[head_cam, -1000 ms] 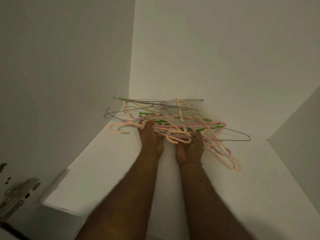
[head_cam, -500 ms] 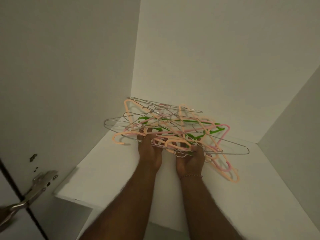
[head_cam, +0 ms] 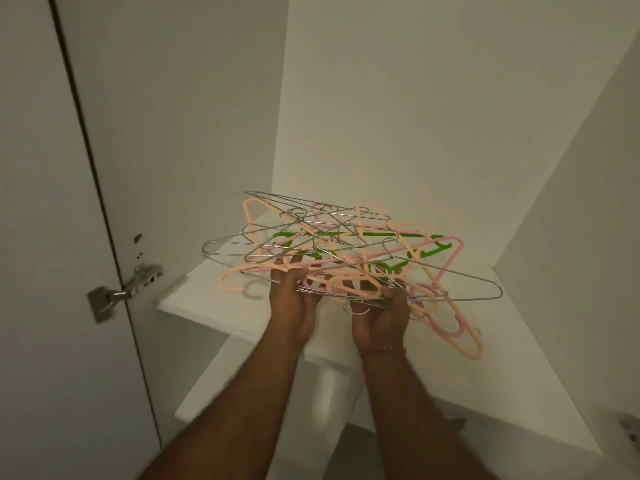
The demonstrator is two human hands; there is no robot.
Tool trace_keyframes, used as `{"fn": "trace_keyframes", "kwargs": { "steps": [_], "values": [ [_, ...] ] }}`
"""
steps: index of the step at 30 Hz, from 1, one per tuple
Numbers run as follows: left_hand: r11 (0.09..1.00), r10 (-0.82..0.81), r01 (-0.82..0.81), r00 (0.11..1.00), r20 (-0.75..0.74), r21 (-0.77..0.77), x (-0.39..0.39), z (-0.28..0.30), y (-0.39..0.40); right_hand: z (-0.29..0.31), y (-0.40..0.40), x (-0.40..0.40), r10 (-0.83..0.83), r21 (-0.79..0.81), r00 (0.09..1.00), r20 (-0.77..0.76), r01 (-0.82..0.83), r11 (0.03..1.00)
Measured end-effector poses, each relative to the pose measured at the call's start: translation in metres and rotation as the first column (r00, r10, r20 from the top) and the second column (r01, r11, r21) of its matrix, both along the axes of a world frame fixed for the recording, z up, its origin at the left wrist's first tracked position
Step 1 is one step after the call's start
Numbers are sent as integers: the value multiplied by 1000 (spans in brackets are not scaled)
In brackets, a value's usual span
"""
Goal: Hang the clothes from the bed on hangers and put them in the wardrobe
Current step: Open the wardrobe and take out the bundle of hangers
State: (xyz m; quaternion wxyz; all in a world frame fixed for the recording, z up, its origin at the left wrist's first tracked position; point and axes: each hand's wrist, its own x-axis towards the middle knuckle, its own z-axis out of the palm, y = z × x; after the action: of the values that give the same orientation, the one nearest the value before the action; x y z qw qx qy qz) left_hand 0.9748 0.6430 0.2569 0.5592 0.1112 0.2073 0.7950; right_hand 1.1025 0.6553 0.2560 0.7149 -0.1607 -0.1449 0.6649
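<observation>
A tangled pile of hangers (head_cam: 346, 251), metal wire, peach, pink and green plastic ones, is lifted above the white wardrobe shelf (head_cam: 519, 341). My left hand (head_cam: 292, 299) holds the pile from below at its left front, fingers curled up through the hangers. My right hand (head_cam: 382, 317) grips the front right of the pile, thumb over several wires and a peach hanger. A pink and a peach hanger droop off the right side toward the shelf. No clothes or bed are in view.
White wardrobe walls close in at left, back and right. The wardrobe door (head_cam: 52, 237) stands open at left with a metal hinge (head_cam: 121, 292). A lower shelf (head_cam: 221, 386) shows beneath the upper shelf's front edge.
Both hands have drawn the hanger pile toward me and up off the shelf. The view has dropped, so the door, hinge and shelf's front edge now show.
</observation>
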Motion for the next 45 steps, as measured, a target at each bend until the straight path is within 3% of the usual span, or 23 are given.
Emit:
{"fn": "trace_keyframes", "kwargs": {
  "steps": [2,14,23,31,37,45],
  "values": [
    [1000,3,-3,1000,9,7,9,1,-24,0,-20,10,71,56,996,-58,-67,996],
    [999,37,-37,999,-34,4,26,15,-155,-1,-130,26,98,163,995,11,-98,982],
    [1000,-6,6,999,-46,-7,29,18,-237,-1,-215,27,-28,154,1000,14,26,988],
    [1000,-11,11,999,-38,-8,26,15,-321,-5,-295,29,-11,106,1000,26,8,994],
    [997,77,-77,997,-25,17,33,10,-378,-4,-343,32,101,67,995,-27,-99,993],
    [947,320,-320,947,38,2,58,3,-467,-8,-404,42,344,126,938,51,-348,929]
  ]
}}
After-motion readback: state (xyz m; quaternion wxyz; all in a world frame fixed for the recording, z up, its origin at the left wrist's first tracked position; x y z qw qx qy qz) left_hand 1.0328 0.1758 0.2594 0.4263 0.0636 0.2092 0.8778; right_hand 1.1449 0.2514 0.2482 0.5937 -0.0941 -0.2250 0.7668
